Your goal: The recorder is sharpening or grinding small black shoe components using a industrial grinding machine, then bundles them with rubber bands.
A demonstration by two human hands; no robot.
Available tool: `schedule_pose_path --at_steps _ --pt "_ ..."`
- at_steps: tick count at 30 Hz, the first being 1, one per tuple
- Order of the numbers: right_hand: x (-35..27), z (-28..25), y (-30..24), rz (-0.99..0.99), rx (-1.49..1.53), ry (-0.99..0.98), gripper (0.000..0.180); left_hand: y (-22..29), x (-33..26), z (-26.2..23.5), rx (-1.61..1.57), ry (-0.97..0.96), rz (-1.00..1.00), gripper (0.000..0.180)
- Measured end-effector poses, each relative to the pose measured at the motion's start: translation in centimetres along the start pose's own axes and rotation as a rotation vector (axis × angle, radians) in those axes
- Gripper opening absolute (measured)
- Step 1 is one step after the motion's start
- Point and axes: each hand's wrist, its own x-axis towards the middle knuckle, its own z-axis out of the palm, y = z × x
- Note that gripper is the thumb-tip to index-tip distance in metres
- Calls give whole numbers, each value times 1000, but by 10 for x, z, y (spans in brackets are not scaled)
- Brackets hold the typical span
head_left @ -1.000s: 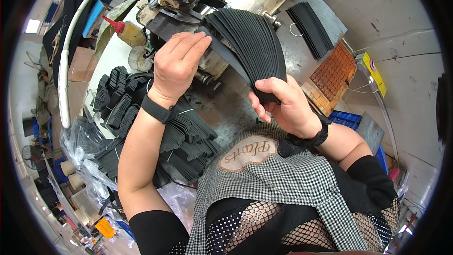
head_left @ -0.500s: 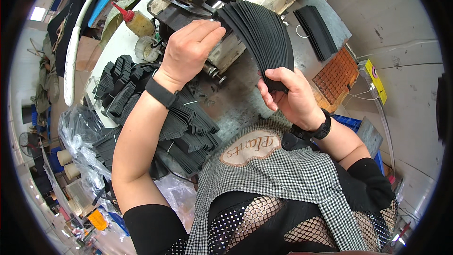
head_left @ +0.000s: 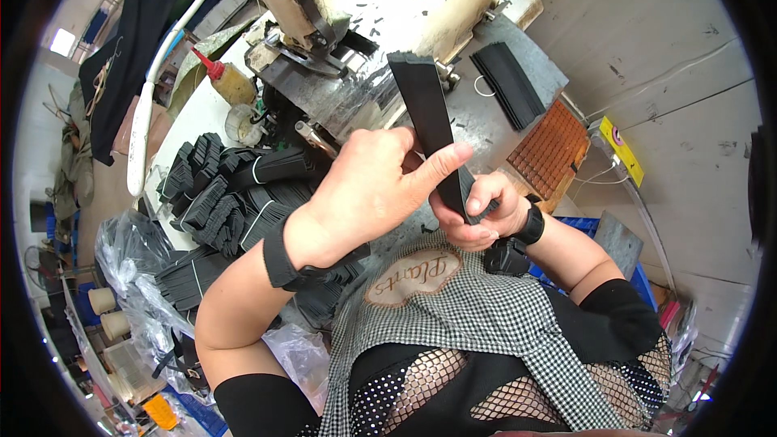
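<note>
A stack of long black strips [head_left: 426, 109], squared together, stands tilted in front of me, its upper end leaning to the left. My right hand [head_left: 488, 209] is closed round its lower end, thumb on the near side. My left hand [head_left: 368, 186] wraps the stack around its middle, with the thumb lying across the strips; its other fingers are partly hidden behind them. On the table to the left lie several bundles of similar black strips [head_left: 212, 214], some bound with thin white bands. One more black bundle [head_left: 508, 85] with a white loop rests at the back right.
A worn cream machine [head_left: 283, 0] stands beyond my hands, with black scraps scattered over its top. An oil bottle with a red nozzle [head_left: 231, 85] is left of it. A brown gridded board [head_left: 546, 150] sits at the right, and clear plastic bags [head_left: 133, 251] hang at the left.
The fanned strips have been closed into a compact stack and drawn nearer to me. My left hand has moved down and right from near the machine onto the stack.
</note>
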Motion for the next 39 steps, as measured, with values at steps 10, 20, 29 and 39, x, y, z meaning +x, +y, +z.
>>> schedule_pose_path --at_steps 10,20,29,39 --pt "-10 -20 -8 72 -61 -53 23 -10 -3 29 37 64 -40 40" --pt "-37 -1 -37 105 -374 350 19 -25 27 77 -889 44 -120 45" --pt "-54 1 -62 186 -554 487 17 -42 64 103 -1475 73 -103 24" --pt "-77 -36 -107 -120 -1865 1090 43 -56 73 88 -993 347 -220 29"
